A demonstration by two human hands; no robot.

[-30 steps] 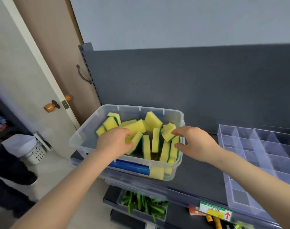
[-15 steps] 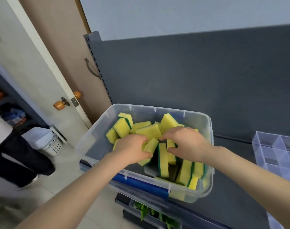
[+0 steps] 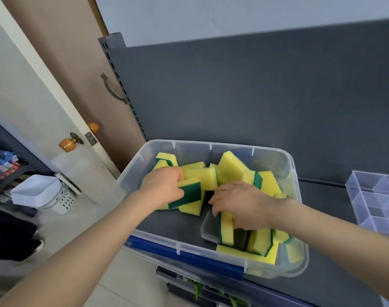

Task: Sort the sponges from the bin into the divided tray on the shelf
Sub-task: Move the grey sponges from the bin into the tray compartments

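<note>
The dark, matte shelf (image 3: 322,209) spans the centre and right of the frame and carries the clear hard-plastic bin (image 3: 296,196) at lower centre. The divided tray (image 3: 375,196), also clear and rigid, sits at the right edge, near enough for short transfers, I judge. The sponges (image 3: 231,165), soft yellow blocks with coarse green backing, lie jumbled in the bin. My left hand (image 3: 162,189) pinches one sponge (image 3: 190,191) green face up. My right hand (image 3: 242,204) reaches down among the upright ones, but I cannot tell whether it is gripping any.
</note>
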